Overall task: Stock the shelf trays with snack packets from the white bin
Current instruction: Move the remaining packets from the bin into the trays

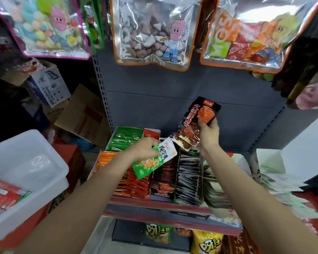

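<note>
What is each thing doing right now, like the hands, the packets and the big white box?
Left hand: gripping the green packet above the trays.
Right hand: holding the black-and-red packets up, tilted.
White bin: open, a few packets left at its near end.
Shelf trays: packed with rows of upright packets.
Big clear bags: hanging, full.

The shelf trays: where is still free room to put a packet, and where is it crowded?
The trays look packed: orange, red, black and grey rows stand tight side by side, and the green box behind is full too. Bare room shows only in the white bin, its far half. Both hands, left hand and right hand, hold packets above the rows.
</note>
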Tool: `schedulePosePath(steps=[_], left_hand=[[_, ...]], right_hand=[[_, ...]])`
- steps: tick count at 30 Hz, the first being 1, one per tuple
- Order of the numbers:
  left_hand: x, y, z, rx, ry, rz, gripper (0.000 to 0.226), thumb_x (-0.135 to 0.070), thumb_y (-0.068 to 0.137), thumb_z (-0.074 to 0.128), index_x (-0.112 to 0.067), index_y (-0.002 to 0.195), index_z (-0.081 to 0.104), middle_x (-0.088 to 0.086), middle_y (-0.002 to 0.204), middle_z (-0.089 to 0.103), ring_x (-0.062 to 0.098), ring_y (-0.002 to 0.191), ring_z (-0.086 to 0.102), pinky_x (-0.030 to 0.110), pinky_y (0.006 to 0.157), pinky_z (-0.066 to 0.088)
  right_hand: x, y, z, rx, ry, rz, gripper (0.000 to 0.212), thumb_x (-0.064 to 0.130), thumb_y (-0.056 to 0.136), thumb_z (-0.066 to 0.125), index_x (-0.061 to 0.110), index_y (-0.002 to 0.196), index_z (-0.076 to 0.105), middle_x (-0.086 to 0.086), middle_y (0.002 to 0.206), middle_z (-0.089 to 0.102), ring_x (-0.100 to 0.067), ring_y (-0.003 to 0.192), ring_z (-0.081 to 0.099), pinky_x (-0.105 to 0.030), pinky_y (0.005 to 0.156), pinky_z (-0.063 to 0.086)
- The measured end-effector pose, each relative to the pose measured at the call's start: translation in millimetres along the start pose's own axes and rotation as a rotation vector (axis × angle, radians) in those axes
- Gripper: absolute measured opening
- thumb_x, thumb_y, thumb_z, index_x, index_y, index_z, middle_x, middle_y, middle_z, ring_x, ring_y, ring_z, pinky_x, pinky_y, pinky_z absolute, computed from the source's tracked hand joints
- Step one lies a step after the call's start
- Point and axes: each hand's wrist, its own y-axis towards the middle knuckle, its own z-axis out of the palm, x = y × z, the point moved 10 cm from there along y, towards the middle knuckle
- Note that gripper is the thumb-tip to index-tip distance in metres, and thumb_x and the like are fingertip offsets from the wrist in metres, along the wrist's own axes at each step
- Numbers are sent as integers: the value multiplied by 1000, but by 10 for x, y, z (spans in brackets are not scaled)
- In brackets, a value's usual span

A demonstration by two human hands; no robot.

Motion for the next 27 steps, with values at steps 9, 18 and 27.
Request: schedulePosePath(steps=[9, 18, 27], left_hand=[[41, 41, 202, 102, 146, -11, 53, -28, 93, 57, -8, 140, 43, 13, 143, 45, 27, 128, 45, 32, 104, 34], [89, 25, 237, 105, 88, 24, 41, -26, 93, 58, -13, 131, 54, 8, 131, 57, 25, 114, 55, 32, 91, 41], [175, 30, 152, 2, 4, 53, 46, -27, 92, 60, -12, 134, 52, -1, 145, 41, 17, 132, 37, 23, 102, 25]], right_hand=[[-215, 17, 295, 224, -7, 30, 16, 5, 95, 51, 18, 102, 59, -1, 102, 68, -21, 98, 66, -43, 91, 52], [-364, -37, 597, 329, -343, -96, 17, 3, 88, 61, 14, 98, 67, -2, 95, 69, -23, 94, 66, -45, 90, 52], [-285, 13, 725, 424, -752, -269, 41, -5, 81, 63, 10, 118, 53, -4, 101, 64, -16, 89, 58, -14, 70, 39]])
